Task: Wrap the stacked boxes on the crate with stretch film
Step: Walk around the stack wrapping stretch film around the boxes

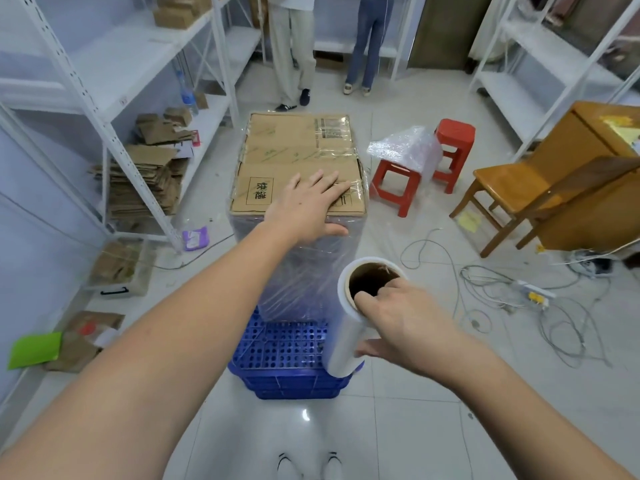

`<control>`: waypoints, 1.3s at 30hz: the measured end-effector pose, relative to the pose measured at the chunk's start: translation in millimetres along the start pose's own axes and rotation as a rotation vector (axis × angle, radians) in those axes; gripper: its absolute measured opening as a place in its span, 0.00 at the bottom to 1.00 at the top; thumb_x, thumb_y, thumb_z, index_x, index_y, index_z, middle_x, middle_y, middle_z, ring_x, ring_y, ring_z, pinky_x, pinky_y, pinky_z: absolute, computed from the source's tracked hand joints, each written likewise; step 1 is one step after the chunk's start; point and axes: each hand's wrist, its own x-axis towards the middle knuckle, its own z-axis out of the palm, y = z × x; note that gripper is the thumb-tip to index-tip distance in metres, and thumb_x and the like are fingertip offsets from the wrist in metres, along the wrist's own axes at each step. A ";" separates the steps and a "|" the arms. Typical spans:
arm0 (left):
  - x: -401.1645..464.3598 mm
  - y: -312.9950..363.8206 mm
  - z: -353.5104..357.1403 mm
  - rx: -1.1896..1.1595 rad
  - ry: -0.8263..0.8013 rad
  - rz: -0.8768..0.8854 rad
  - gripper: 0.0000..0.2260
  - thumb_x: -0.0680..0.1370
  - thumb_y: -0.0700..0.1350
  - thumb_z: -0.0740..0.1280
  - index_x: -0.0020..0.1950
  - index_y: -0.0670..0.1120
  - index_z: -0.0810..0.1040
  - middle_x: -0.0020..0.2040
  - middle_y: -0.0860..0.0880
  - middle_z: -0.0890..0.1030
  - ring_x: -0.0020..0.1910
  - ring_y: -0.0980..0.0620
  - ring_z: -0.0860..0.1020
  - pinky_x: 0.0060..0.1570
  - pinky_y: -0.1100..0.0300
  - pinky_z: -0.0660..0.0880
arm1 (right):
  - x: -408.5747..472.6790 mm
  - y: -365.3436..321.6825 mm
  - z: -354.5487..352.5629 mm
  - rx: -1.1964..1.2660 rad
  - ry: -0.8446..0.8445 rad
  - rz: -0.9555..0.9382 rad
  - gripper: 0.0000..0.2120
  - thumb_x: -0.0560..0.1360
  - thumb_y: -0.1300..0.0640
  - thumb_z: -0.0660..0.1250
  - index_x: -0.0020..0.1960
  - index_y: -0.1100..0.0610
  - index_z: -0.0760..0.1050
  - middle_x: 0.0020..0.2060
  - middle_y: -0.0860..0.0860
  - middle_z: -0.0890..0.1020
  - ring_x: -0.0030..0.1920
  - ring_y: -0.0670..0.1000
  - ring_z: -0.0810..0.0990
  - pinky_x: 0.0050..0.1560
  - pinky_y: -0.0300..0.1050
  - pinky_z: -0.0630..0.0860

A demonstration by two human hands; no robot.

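**Ana:** Storeroom floor, pale glossy tiles, white metal shelving [114,140] down both sides, and right in the middle stand the stacked boxes [298,161] on a blue plastic crate [284,344].

**Ben:** How far along would you call it?

**Ana:** Well on, I'd judge. The near side of the stack is sheathed in clear stretch film [301,268], wrinkled and shiny, running from the top edge down to the crate's perforated lid. Film glints over the top cardboard too, at least along its edges. The far side is hidden from here, so I can't say it's covered all round.

**Ben:** And the hands?

**Ana:** Left hand [308,206] lies flat on the near edge of the top box, fingers spread and straight, thumb hooked over the wrapped corner: steadying, not gripping. Right hand [398,327] has the film roll [360,313] held upright just beside the stack's near right corner, a finger tucked into the cardboard core, the thumb underneath against the roll's side.

**Ben:** What's left, then?

**Ana:** Probably more turns, maybe binding the stack to the crate, then tearing off the film. I can't make out a sheet running from roll to stack.

**Ben:** Anything close by?

**Ana:** Two red plastic stools [450,150] at the right with bubble wrap [405,147] draped on one, a wooden chair [509,195], loose cables [554,306] on the tiles, flattened cardboard [145,181] on the left shelf, and two people standing at the back.
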 end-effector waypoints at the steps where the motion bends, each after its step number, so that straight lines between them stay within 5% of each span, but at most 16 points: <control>1: -0.5 -0.1 0.4 0.001 0.000 -0.001 0.43 0.76 0.73 0.61 0.85 0.58 0.47 0.85 0.53 0.49 0.84 0.49 0.49 0.81 0.42 0.49 | -1.6 -6.6 0.5 0.022 0.008 0.049 0.26 0.72 0.30 0.63 0.46 0.52 0.62 0.40 0.49 0.78 0.44 0.52 0.73 0.46 0.42 0.61; 4: -2.2 -1.1 1.1 0.011 0.000 -0.011 0.44 0.76 0.74 0.61 0.85 0.58 0.47 0.85 0.53 0.49 0.84 0.49 0.49 0.81 0.42 0.49 | 2.7 -18.7 6.7 0.011 0.032 0.219 0.33 0.69 0.22 0.54 0.44 0.54 0.65 0.33 0.48 0.77 0.37 0.51 0.74 0.43 0.45 0.62; 7: -3.0 -0.2 0.3 0.012 -0.006 -0.022 0.44 0.76 0.74 0.61 0.85 0.58 0.47 0.85 0.53 0.49 0.84 0.49 0.49 0.81 0.43 0.49 | 12.4 -20.1 10.5 -0.028 0.081 0.298 0.33 0.73 0.25 0.49 0.41 0.54 0.70 0.30 0.48 0.75 0.34 0.51 0.73 0.41 0.46 0.63; 13: -3.3 -0.1 -1.3 0.004 -0.014 -0.029 0.43 0.75 0.74 0.60 0.84 0.59 0.48 0.85 0.54 0.49 0.84 0.50 0.49 0.81 0.43 0.50 | 7.4 -14.6 12.2 0.024 0.110 0.136 0.23 0.79 0.35 0.55 0.38 0.53 0.66 0.29 0.47 0.69 0.40 0.53 0.69 0.44 0.46 0.65; 17: -1.0 -2.2 -0.5 -0.005 -0.005 -0.024 0.43 0.75 0.75 0.61 0.84 0.60 0.48 0.85 0.54 0.49 0.84 0.50 0.49 0.81 0.43 0.50 | -2.8 -30.3 15.1 0.035 0.115 -0.006 0.17 0.77 0.40 0.63 0.40 0.52 0.66 0.33 0.51 0.77 0.44 0.56 0.75 0.44 0.46 0.64; 21: -3.0 -3.2 -0.2 -0.026 -0.009 -0.011 0.43 0.76 0.73 0.62 0.84 0.59 0.49 0.85 0.54 0.49 0.84 0.50 0.49 0.81 0.42 0.49 | -1.6 -42.2 16.6 0.040 0.108 0.041 0.14 0.79 0.46 0.63 0.44 0.53 0.63 0.39 0.52 0.81 0.46 0.57 0.75 0.47 0.45 0.60; 28: 3.5 -30.9 -28.0 -0.417 -0.182 0.132 0.44 0.72 0.62 0.77 0.83 0.54 0.61 0.84 0.49 0.56 0.83 0.46 0.54 0.81 0.44 0.49 | 19.7 -60.2 24.1 0.014 0.187 0.273 0.13 0.70 0.54 0.66 0.40 0.52 0.60 0.25 0.45 0.64 0.29 0.53 0.67 0.56 0.48 0.72; 30: 0.8 -59.9 -36.2 -0.399 -0.252 0.225 0.41 0.74 0.63 0.75 0.82 0.55 0.62 0.84 0.50 0.57 0.82 0.47 0.57 0.80 0.48 0.54 | 30.4 -67.3 29.6 -0.007 0.232 0.348 0.16 0.72 0.43 0.65 0.38 0.51 0.62 0.24 0.45 0.69 0.29 0.53 0.71 0.59 0.48 0.73; 33: -4.0 -107.6 -31.1 -0.148 -0.214 0.363 0.44 0.72 0.75 0.67 0.83 0.61 0.57 0.84 0.52 0.57 0.82 0.47 0.56 0.80 0.44 0.55 | 44.1 -76.6 34.7 -0.076 0.384 0.410 0.28 0.68 0.28 0.66 0.32 0.52 0.64 0.22 0.47 0.71 0.25 0.52 0.72 0.48 0.48 0.76; 39: -14.2 -125.2 -7.6 -0.079 -0.111 0.417 0.40 0.75 0.77 0.56 0.83 0.66 0.47 0.85 0.55 0.50 0.84 0.50 0.48 0.80 0.40 0.45 | 59.6 -79.6 40.6 -0.162 0.496 0.439 0.27 0.67 0.39 0.75 0.29 0.53 0.62 0.20 0.50 0.66 0.23 0.53 0.67 0.41 0.47 0.74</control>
